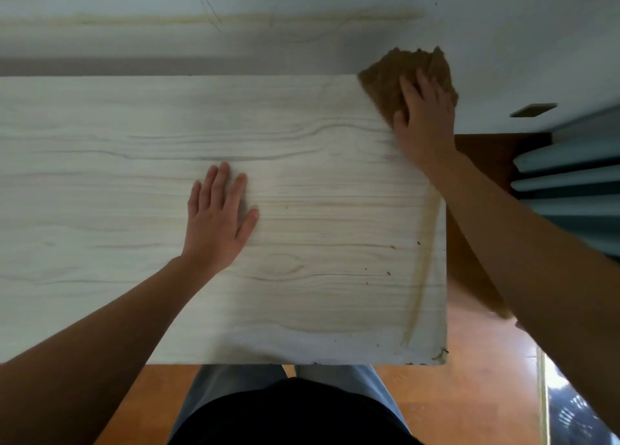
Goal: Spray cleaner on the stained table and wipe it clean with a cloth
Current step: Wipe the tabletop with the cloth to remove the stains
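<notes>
A pale wood-grain table [134, 182] fills the view. At its far right corner lies a brown cloth [385, 75], partly hanging past the corner. My right hand [424, 119] presses flat on the cloth, fingers spread over it. A long yellowish-brown streak [423, 260] runs along the table's right edge, with small dark specks [389, 272] beside it. My left hand [218, 219] rests flat on the middle of the table, fingers apart, holding nothing. No spray bottle is in view.
A white wall with a yellowish smear [235, 19] stands right behind the table. To the right are a brown cabinet [486, 162] and blue-grey slats [570, 176]. Orange wooden floor [463, 394] lies below, with my legs at the near edge.
</notes>
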